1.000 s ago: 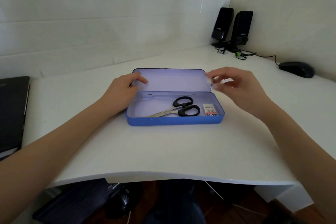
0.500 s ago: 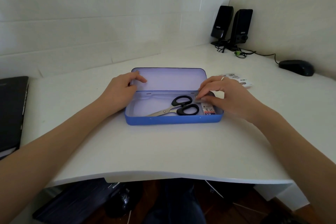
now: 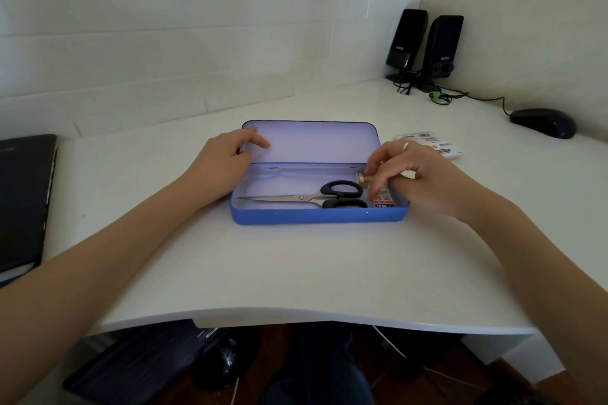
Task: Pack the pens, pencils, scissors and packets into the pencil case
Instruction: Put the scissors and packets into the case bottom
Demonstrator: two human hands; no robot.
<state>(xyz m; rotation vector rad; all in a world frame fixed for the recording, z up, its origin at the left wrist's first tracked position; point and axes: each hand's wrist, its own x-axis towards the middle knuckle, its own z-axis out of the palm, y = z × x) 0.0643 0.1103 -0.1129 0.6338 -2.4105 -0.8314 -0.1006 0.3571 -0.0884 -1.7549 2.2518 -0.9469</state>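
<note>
A: Holding the raised lid of the blue metal pencil case (image 3: 316, 219) with my left hand (image 3: 227, 161), thumb across its inner face, fingers behind and hidden. Case sits open mid-desk on the white desk (image 3: 296, 266).

B: Right hand?

A: My right hand (image 3: 424, 181) is over the case's right end, fingertips pinching a small object with a gold-coloured end (image 3: 363, 178). Most of it is covered by my fingers; cannot identify it.

B: Contents?

A: Black-handled steel scissors (image 3: 316, 197) lie flat inside, blades pointing left. Beside the handles, a small white packet marked "2B" (image 3: 385, 202), upper part hidden under my hand, rest of the print unreadable.

B: Outside the case?

A: Flat white packets with printed labels (image 3: 434, 146) on the desk just right of the lid, partly behind my hand; text too small. Two black speakers (image 3: 424, 46) in the corner, black mouse (image 3: 543, 122) at right, dark folder (image 3: 23, 194) cut off at left.
</note>
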